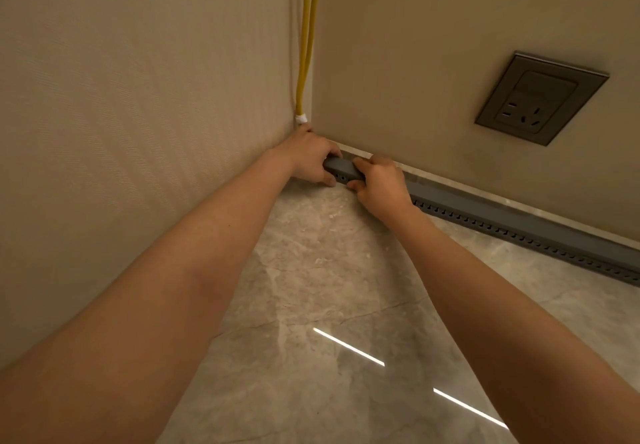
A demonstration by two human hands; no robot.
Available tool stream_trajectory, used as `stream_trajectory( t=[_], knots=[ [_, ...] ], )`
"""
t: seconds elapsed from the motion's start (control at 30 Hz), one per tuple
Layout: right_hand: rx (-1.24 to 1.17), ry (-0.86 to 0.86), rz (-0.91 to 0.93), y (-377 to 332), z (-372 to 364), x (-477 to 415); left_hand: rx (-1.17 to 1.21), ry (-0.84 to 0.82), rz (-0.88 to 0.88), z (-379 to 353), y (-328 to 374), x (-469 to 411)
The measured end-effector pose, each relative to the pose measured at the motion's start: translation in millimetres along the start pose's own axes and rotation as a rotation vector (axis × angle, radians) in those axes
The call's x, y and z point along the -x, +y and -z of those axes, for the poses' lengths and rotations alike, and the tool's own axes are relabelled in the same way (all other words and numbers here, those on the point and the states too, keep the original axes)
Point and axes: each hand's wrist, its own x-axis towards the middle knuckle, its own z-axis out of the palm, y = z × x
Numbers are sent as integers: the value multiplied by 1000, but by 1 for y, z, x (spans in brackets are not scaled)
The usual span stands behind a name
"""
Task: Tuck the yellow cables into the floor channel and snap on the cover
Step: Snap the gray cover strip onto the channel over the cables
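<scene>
Two yellow cables run down the wall corner, bound by a white tie just above the floor. A grey floor channel with a row of small holes lies along the foot of the right wall, its cover on top. My left hand grips the channel's corner end, fingers curled over the cover and thumb at the front. My right hand grips it just to the right, fingers over the top and thumb on the front face. The cables' lower run is hidden behind my left hand.
A grey wall socket sits on the right wall above the channel. A textured wall closes the left side. Polished marble floor spreads in front, with bright light reflections.
</scene>
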Motion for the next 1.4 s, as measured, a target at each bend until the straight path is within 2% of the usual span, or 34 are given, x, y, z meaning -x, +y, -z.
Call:
stream_trajectory(
  t=[0.17, 0.37, 0.6, 0.83, 1.07, 1.3, 1.37, 1.4],
  knots=[
    [-77, -65, -27, 1, 7, -3, -1, -3, 11, 4, 1, -3],
    [-219, -120, -183, -6, 17, -13, -24, -32, 38, -3, 6, -8],
    [-357, -272, -275, -8, 25, -29, -52, -25, 16, -6, 8, -12],
    [-401, -271, -271, -8, 31, -30, -47, 82, -11, -11, 9, -1],
    [-274, -157, -121, -6, 15, -16, -211, 124, -29, -27, 12, 4],
    [-1, -77, 35, -3, 3, -9, -337, 104, -51, -34, 21, 5],
    [35, -51, 66, -1, 0, -5, -419, 163, -29, -31, 26, 5],
    [52, -51, 73, 0, -2, -3, -433, 115, 9, -30, 29, 5]
  ],
)
